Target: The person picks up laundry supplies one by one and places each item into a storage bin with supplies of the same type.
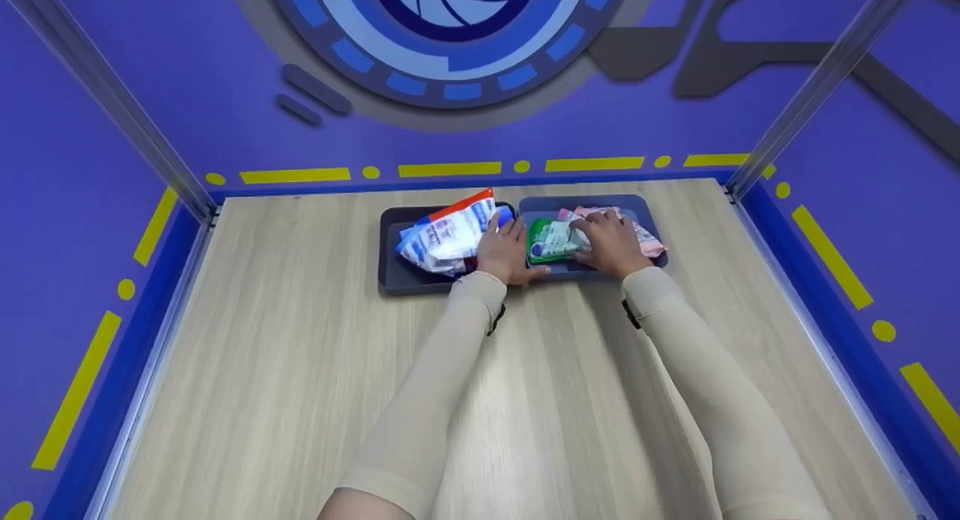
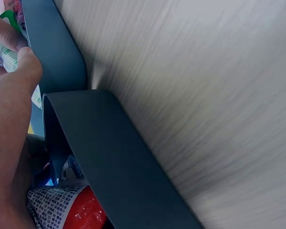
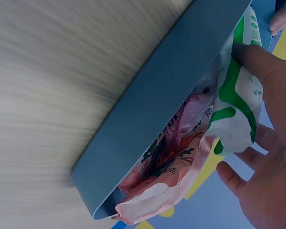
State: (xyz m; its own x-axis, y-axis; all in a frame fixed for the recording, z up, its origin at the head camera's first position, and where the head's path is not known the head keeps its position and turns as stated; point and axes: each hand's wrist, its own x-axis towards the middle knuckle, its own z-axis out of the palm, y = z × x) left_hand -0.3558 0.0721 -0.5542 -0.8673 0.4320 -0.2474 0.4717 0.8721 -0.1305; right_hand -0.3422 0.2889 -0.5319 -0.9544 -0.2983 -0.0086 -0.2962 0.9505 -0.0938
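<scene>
Two dark grey trays stand side by side. In the right tray [image 1: 589,273], my right hand [image 1: 611,244] holds a green-and-white packet [image 3: 236,95], thumb on its near side and fingers behind it. Pink packets [image 3: 181,167] lie beside and partly under that packet in the same tray. My left hand [image 1: 505,251] spreads its fingers over the join of the trays, its thumb reaching toward the right tray. Beside it, a white-and-blue bag with an orange-red edge [image 1: 454,235] lies tilted in the left tray [image 1: 388,242]. The left fingertips are partly hidden in the left wrist view.
A pale wood-grain table [image 1: 315,340] lies under the trays. Blue-purple panels [image 1: 187,92] with yellow dashes enclose it at the back and both sides, with metal posts [image 1: 825,85] at the back corners. A red-and-patterned packet [image 2: 83,210] also shows inside the left tray.
</scene>
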